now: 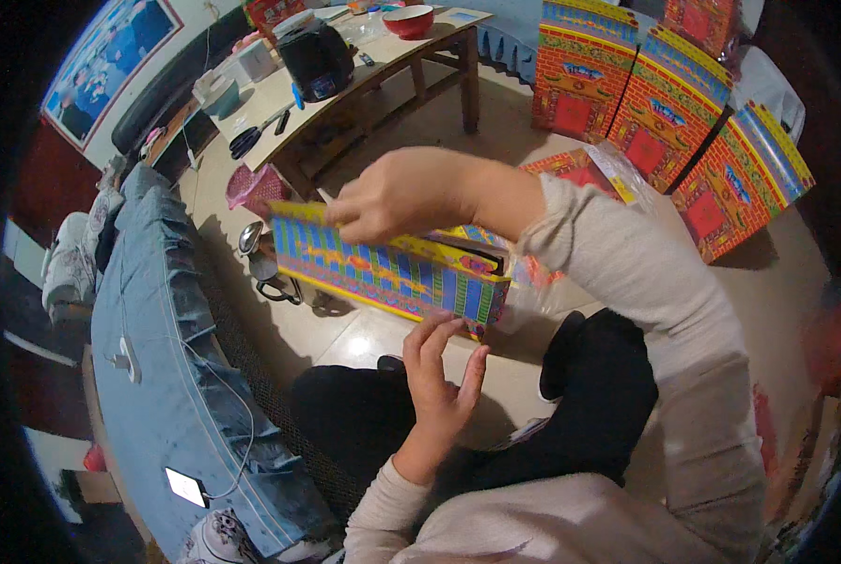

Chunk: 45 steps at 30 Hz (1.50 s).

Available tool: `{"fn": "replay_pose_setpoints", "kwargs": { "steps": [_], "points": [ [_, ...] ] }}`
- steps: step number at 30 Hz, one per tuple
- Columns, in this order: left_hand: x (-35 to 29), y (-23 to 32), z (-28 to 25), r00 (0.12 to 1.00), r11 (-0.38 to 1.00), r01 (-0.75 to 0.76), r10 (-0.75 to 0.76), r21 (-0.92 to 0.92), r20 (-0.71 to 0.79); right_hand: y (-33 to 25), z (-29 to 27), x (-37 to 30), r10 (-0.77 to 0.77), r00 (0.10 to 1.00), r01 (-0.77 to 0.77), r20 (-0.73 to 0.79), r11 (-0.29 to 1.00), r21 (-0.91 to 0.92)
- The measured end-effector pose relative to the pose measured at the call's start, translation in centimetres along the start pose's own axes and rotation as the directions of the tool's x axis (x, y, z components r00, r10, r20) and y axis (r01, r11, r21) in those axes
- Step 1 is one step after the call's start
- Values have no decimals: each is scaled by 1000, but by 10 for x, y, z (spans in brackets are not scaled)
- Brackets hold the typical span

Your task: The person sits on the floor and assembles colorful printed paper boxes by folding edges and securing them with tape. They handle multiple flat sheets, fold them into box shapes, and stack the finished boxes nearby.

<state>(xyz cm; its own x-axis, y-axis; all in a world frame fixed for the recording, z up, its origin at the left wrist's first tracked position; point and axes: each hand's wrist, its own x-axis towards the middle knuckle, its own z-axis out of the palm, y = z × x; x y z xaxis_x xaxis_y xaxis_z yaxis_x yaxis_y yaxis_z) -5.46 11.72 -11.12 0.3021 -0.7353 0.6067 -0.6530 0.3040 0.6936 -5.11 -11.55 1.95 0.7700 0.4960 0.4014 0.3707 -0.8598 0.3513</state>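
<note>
A printed cardboard box [378, 271], striped blue and green with a yellow edge, sits at a tilt above the tiled floor [359, 340], in front of the person's knees and between the two hands. Its striped face is turned toward the person, and a dark gap behind the right part of its upper edge suggests that it is hollow.

The right hand [378, 197] reaches across from the right and bends over the far upper edge, near the left end. Its fingers are curled close together, but they are blurred, so I cannot tell whether that grip is clamped on the card. The left hand [439, 371] is below the right end with thumb and fingers spread apart, clamped on nothing; the fingertips are at the lower corner, and whether they touch it is unclear.

The box looks light and thin-walled, fairly stiff along its folds but easy to dent across the broad face. The glossy print may be a little slippery to dry fingers. The folded edges and corners seem the best places to take hold, one hand at each end, with light pressure; squeezing the middle could crease it.

Three tall red and yellow boxes [585, 75] [665, 113] [742, 183] stand at the upper right. At the upper left, a counter [392, 68] carries scissors [244, 141] and a red bowl [408, 22], with a pink basket [251, 188] just beside it.
</note>
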Motion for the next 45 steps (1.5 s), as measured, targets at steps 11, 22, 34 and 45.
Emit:
{"fn": "replay_pose_setpoints", "kwargs": {
  "steps": [11,22,34,45],
  "points": [
    [66,-10,-34,941,830,-311,338,463,26,-11,28,-9,120,987,-103,-109,983,153],
    [138,-10,-51,877,798,-421,236,432,420,-43,38,-62,945,242,-509,-221,317,800],
    [132,-6,-35,807,836,-501,358,224,470,-212,33,-99,908,77,-766,-411,318,559],
    [152,10,-31,624,642,-697,320,321,713,-208,43,-85,936,-146,-649,-319,152,745]
  ]
}}
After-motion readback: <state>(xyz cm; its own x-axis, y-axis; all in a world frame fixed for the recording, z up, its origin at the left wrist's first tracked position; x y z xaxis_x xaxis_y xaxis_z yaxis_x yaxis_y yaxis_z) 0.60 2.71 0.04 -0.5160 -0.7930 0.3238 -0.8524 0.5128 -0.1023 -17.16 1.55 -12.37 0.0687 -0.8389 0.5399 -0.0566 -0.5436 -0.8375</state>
